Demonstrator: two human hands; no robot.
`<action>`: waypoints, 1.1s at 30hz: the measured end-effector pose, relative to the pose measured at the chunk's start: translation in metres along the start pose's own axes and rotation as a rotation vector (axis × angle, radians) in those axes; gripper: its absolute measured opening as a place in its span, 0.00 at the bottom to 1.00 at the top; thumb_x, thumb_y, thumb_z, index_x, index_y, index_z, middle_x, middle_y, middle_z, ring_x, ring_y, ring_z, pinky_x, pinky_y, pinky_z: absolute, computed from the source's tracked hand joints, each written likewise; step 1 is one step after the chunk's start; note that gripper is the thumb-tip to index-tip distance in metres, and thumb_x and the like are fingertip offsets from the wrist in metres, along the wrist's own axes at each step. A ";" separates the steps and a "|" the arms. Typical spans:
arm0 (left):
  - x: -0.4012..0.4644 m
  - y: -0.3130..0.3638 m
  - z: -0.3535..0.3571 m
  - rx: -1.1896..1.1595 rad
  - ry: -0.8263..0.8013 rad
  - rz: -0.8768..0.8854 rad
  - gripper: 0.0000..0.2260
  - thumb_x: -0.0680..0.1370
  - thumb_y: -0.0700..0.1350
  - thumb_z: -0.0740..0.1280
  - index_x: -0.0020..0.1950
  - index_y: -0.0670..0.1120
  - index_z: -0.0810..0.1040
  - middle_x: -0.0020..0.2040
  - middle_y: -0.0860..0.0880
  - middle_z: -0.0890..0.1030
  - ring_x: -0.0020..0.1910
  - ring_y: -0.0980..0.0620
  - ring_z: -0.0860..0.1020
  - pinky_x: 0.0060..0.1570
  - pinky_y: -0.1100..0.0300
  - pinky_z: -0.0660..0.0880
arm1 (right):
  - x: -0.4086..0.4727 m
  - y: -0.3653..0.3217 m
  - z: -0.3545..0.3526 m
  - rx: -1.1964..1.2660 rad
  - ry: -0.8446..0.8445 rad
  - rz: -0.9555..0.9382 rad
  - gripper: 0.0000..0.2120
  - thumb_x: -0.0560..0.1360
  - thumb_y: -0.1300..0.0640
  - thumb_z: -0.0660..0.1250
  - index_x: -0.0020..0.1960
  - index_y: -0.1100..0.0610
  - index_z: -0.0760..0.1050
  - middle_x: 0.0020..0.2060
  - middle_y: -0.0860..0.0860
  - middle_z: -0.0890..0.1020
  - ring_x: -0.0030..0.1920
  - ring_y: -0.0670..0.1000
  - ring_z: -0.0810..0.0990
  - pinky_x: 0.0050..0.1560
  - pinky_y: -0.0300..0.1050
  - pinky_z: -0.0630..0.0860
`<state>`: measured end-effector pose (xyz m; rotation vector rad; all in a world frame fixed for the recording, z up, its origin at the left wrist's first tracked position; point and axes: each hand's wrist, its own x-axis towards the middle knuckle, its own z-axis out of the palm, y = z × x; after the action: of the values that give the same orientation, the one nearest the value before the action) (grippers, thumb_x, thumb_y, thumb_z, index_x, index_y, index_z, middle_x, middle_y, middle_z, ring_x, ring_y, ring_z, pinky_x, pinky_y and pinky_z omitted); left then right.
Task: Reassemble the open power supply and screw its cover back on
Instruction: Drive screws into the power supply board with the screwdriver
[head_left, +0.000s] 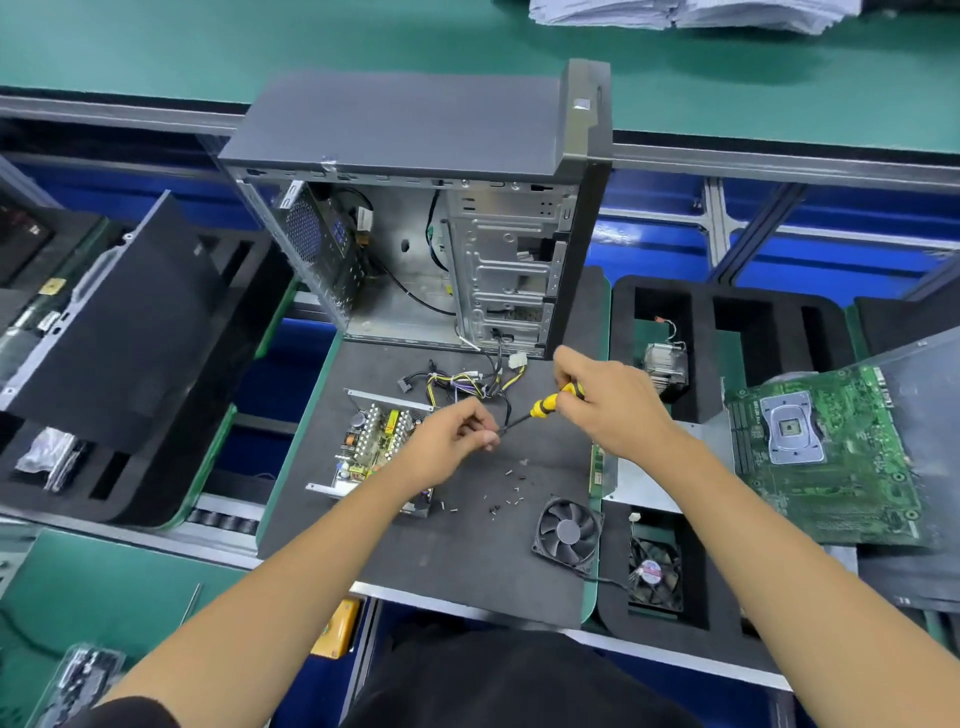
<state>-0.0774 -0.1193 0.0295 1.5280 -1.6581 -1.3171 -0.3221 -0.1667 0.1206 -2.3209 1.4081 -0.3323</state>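
The open power supply (371, 447) lies on the dark mat (467, 551), its circuit board and parts exposed, with its cable bundle (467, 382) trailing toward the case. My right hand (610, 402) grips the yellow-and-black handle of a screwdriver (545, 406). The shaft points down-left to my left hand (457, 441), whose fingertips pinch something small at the tip; it is too small to identify. Several loose screws (511, 491) lie scattered on the mat just right of the supply. A black fan (569, 532) lies flat near the mat's right edge.
An open computer case (431, 223) stands upright behind the mat. A green motherboard (831, 457) rests at the right on a metal panel. Black foam trays hold a heatsink (665, 361) and another fan (654, 571). A black side panel (119, 322) leans at the left.
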 end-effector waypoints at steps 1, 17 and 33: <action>-0.002 0.000 -0.005 -0.038 0.023 -0.003 0.03 0.81 0.35 0.69 0.53 0.42 0.78 0.45 0.42 0.85 0.47 0.42 0.84 0.54 0.52 0.78 | 0.004 -0.005 -0.001 0.013 0.004 -0.012 0.06 0.71 0.51 0.59 0.43 0.47 0.61 0.26 0.48 0.70 0.30 0.50 0.69 0.31 0.45 0.59; -0.047 -0.041 -0.100 -0.344 0.312 -0.055 0.07 0.82 0.35 0.67 0.52 0.46 0.81 0.46 0.45 0.87 0.45 0.50 0.86 0.50 0.60 0.79 | 0.077 -0.109 0.010 0.027 0.014 -0.217 0.07 0.68 0.46 0.57 0.44 0.46 0.61 0.27 0.49 0.71 0.31 0.51 0.71 0.32 0.45 0.62; -0.057 -0.087 -0.180 -0.588 0.249 -0.042 0.05 0.83 0.35 0.65 0.54 0.42 0.80 0.45 0.45 0.87 0.44 0.52 0.84 0.46 0.63 0.79 | 0.124 -0.189 0.049 0.077 0.054 -0.152 0.05 0.72 0.53 0.60 0.43 0.48 0.63 0.26 0.48 0.69 0.30 0.53 0.69 0.31 0.47 0.62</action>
<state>0.1301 -0.1097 0.0346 1.3014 -0.9703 -1.4058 -0.0958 -0.1891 0.1620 -2.3768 1.2237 -0.4885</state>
